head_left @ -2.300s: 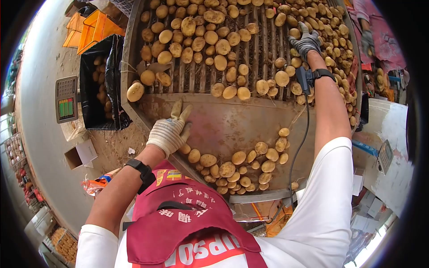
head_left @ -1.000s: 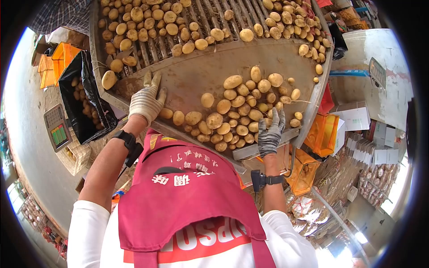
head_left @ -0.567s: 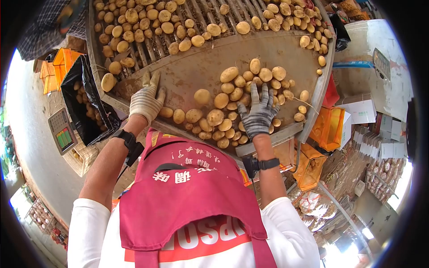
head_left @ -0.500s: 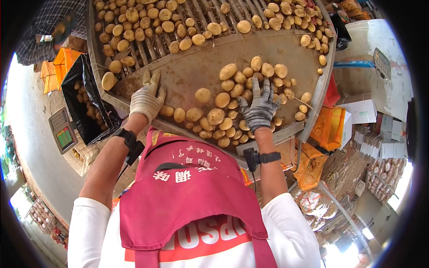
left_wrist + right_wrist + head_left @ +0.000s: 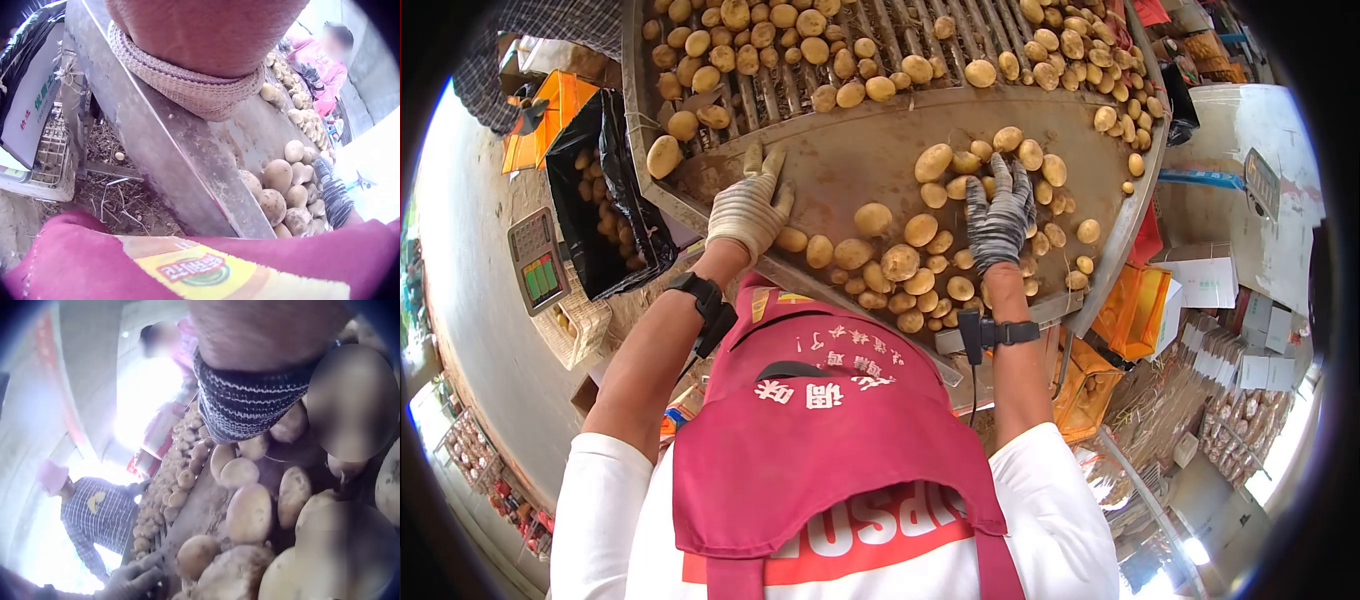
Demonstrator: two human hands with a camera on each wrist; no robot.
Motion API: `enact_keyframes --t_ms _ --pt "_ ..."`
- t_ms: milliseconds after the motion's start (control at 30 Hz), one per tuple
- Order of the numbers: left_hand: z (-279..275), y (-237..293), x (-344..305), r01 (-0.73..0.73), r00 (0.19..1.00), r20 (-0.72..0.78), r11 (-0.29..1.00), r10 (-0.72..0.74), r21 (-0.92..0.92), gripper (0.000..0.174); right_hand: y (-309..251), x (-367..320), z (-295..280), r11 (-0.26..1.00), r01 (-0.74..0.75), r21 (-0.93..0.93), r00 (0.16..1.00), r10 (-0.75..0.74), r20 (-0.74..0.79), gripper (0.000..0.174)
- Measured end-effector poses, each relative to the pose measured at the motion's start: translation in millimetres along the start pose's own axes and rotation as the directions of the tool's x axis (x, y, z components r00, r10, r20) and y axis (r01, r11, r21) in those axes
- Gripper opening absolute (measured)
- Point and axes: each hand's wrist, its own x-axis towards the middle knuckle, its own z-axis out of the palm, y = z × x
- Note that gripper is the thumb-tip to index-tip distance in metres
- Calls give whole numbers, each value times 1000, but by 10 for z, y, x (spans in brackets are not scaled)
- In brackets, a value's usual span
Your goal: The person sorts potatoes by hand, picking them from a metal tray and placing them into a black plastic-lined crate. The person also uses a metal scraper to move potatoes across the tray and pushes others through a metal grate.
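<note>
Many potatoes point(image 5: 900, 263) lie loose on the flat metal tray point(image 5: 840, 165), bunched toward its near edge. My right hand point(image 5: 1000, 222), in a grey striped glove, rests among them with fingers extended forward and slightly spread. Potatoes surround it on both sides. At the tray's left edge my left hand point(image 5: 745, 212), in a cream knit glove, rests with its fingers stretched out, holding nothing; a small potato point(image 5: 791, 240) lies beside it. The wrist views show mostly glove cuffs point(image 5: 181, 81), with the fingers largely hidden in the left one.
Beyond the tray, more potatoes cover a rack of metal bars point(image 5: 900, 40). A crate lined with black plastic point(image 5: 665, 235) and a scale point(image 5: 538, 258) stand at left. Orange crates point(image 5: 1130, 310) stand at right. A person in pink point(image 5: 328, 87) and one in a checked shirt point(image 5: 97, 509) are nearby.
My right hand has come from the potatoes on the bars down to the tray's near edge, then forward into the pile. More potatoes lie on the tray. My left hand stays at the left edge.
</note>
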Motion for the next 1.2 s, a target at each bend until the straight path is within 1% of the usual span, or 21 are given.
enact_keyframes --t_ms 33,133,167,233,300,367,433,500,567,633,667,700,733,767,800,867,1000,1100,1133,1167,1200 --pt "-11 -1 6 4 1000 -1 1000 -4 -1 60 -93 -16 -24 1000 4 1 1000 -4 2 62" --pt "-60 18 12 36 997 74 999 -34 -22 60 -397 -69 -16 943 330 -45 944 -331 -7 69" --pt "-68 24 7 36 997 72 999 -34 -25 61 -483 -74 22 944 328 -44 945 -328 -6 69" --pt "-102 52 7 29 997 74 999 -27 -27 61 -671 -61 51 913 379 -149 918 -351 186 68" --pt "-155 81 22 72 987 147 997 -65 -41 61 -826 89 69 918 349 -190 932 -319 170 61" --pt "-139 75 5 51 992 115 998 -47 -36 61 -908 299 113 945 263 -195 924 -189 331 52" --pt "-118 76 -2 31 996 81 999 -28 -34 60 -820 457 200 941 288 -179 944 -248 216 43" --pt "-102 66 -9 24 999 48 999 -23 -28 60 -814 604 97 982 160 105 956 -180 233 40" --pt "-71 44 9 29 998 58 999 -29 -12 60 -752 669 64 963 178 202 970 -207 131 40" --pt "-60 20 0 39 997 73 999 -38 0 59 -681 677 -17 646 -159 747 974 -23 227 37" --pt "-54 14 -10 26 998 57 1000 -26 -14 59 -605 690 -36 487 -245 838 962 18 272 40" --pt "-52 16 -8 13 999 38 1000 -12 -28 58 -538 651 -101 490 -245 836 962 16 273 40" --pt "-64 28 -1 14 999 38 999 -13 -31 58 -513 544 -243 76 -442 894 895 -38 445 40" --pt "-86 43 4 30 998 59 999 -28 -33 58 -497 441 -341 -337 -583 739 809 -162 564 41" --pt "-95 51 6 46 996 81 998 -43 -33 58 -467 361 -351 -337 -584 739 809 -162 565 41" --pt "-69 38 7 39 997 68 999 -37 -21 59 -422 212 -341 -579 -611 540 773 -290 564 41" --pt "-85 56 -5 33 998 54 999 -31 -30 59 -383 44 -424 -620 -571 538 796 -257 549 45" --pt "-107 74 22 75 988 134 997 -73 -7 60 -124 -30 -405 -640 -425 640 870 -95 484 45" --pt "-105 72 18 73 988 136 997 -71 -5 60 -178 -42 -500 -280 -362 889 922 31 386 56" --pt "-98 69 12 57 993 107 998 -56 -2 60 -154 -28 -575 -281 -361 889 922 35 386 56" --pt "-89 67 10 42 996 77 999 -42 1 60 -91 -3 -650 -403 -355 843 920 10 392 53"
